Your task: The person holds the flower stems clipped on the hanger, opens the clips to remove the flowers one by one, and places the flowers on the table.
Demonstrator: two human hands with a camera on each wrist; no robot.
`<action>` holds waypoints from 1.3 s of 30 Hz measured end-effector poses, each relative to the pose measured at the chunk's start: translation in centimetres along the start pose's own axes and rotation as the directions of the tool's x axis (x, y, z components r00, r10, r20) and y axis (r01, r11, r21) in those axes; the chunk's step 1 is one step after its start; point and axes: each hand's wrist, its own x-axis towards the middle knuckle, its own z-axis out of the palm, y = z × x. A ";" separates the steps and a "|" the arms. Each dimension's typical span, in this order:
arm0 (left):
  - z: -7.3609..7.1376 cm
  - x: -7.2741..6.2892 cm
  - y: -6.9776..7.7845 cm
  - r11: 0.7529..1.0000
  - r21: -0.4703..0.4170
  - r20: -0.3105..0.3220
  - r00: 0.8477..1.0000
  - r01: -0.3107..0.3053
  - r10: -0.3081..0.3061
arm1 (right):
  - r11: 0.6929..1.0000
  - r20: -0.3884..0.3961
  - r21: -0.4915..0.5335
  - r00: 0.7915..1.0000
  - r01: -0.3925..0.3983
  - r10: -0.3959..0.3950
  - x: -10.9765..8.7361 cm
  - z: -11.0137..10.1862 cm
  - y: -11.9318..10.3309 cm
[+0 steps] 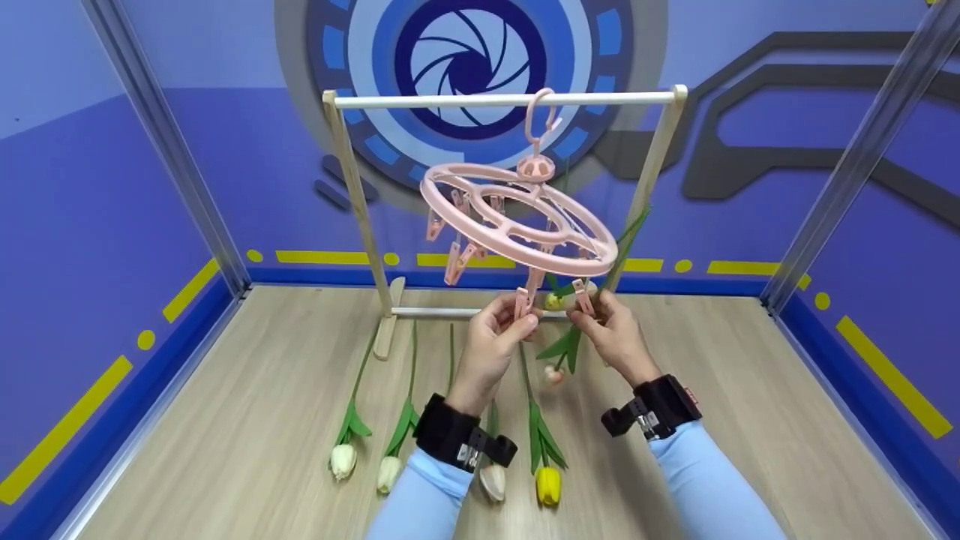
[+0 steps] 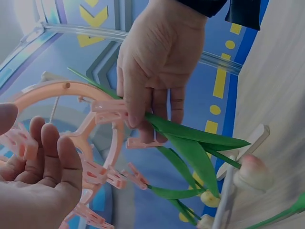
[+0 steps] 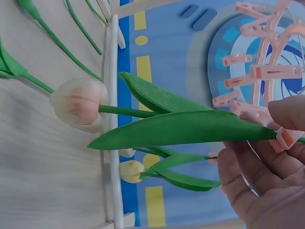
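A round pink clip hanger (image 1: pixel 517 217) hangs tilted by its hook from a white rod, clothespins dangling around its rim. My left hand (image 1: pixel 491 349) pinches a pink clothespin (image 1: pixel 523 302) at the near edge; the left wrist view shows that clothespin (image 2: pixel 21 142) between thumb and fingers. To its right, my right hand (image 1: pixel 619 337) pinches another clothespin (image 1: pixel 583 295) at the stem of a pinkish-white tulip (image 3: pixel 80 105), which hangs bloom down. Behind it, a pale yellow tulip (image 3: pixel 131 171) hangs bloom down, and another pale bloom (image 2: pixel 206 222) shows beside it.
A wooden stand (image 1: pixel 352 195) carries the hanger, with a lower white bar (image 1: pixel 435 311) near the tabletop. On the table (image 1: pixel 262 420) lie white tulips (image 1: pixel 343 460) and a yellow tulip (image 1: pixel 548 486), blooms toward me. Blue printed panels (image 1: pixel 135 225) enclose the back and sides.
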 end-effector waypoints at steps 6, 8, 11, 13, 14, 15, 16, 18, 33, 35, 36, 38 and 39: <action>-0.1 -0.7 -1.6 0.999 -0.029 -0.021 0.999 0.024 -0.024 | 0.998 0.028 -0.036 0.999 0.048 -0.047 -1.1 -0.3 -0.4; 0.1 -0.8 -2.0 1.000 -0.012 -0.008 1.000 0.029 -0.029 | 0.997 0.043 -0.039 0.997 0.063 -0.061 -1.5 -0.3 -0.5; 0.5 -1.0 -2.5 0.999 0.033 0.010 0.999 0.039 -0.039 | 0.995 0.065 -0.050 0.994 0.089 -0.085 -1.9 -0.3 -0.6; 0.8 -0.8 -2.6 0.997 0.070 0.019 0.999 0.039 -0.040 | 0.992 0.075 -0.055 0.991 0.111 -0.107 -2.1 -0.2 -0.7; 0.9 -0.8 -2.6 0.995 0.088 0.023 0.999 0.038 -0.040 | 0.991 0.077 -0.062 0.990 0.121 -0.116 -2.3 -0.2 -0.7; 1.1 -0.6 -2.6 0.994 0.102 0.024 0.999 0.039 -0.041 | 0.989 0.079 -0.065 0.989 0.129 -0.124 -2.4 -0.2 -0.8; 1.3 -0.5 -2.5 0.992 0.120 0.022 0.999 0.037 -0.039 | 0.988 0.082 -0.068 0.988 0.136 -0.130 -2.5 -0.2 -0.9; 1.5 -0.2 -2.3 0.988 0.149 0.015 0.999 0.033 -0.036 | 0.987 0.087 -0.070 0.987 0.142 -0.136 -2.7 -0.1 -1.0; 2.4 1.6 -1.8 0.961 0.276 -0.051 0.998 -0.012 0.027 | 0.976 0.128 -0.123 0.978 0.178 -0.163 -3.3 -0.2 -1.6; 2.4 1.6 -1.9 0.960 0.281 -0.042 0.999 -0.008 0.020 | 0.976 0.138 -0.129 0.978 0.177 -0.159 -3.4 -0.2 -1.8; 2.4 1.6 -2.0 0.959 0.285 -0.036 0.999 -0.003 0.014 | 0.976 0.142 -0.129 0.977 0.177 -0.159 -3.4 -0.3 -1.8; 2.3 1.7 -2.1 0.957 0.289 -0.027 1.000 -0.001 0.009 | 0.975 0.148 -0.135 0.977 0.176 -0.156 -3.4 -0.3 -1.9; 2.4 1.8 -2.1 0.957 0.289 -0.027 1.000 0.004 0.004 | 0.974 0.148 -0.136 0.976 0.179 -0.159 -3.4 -0.3 -1.9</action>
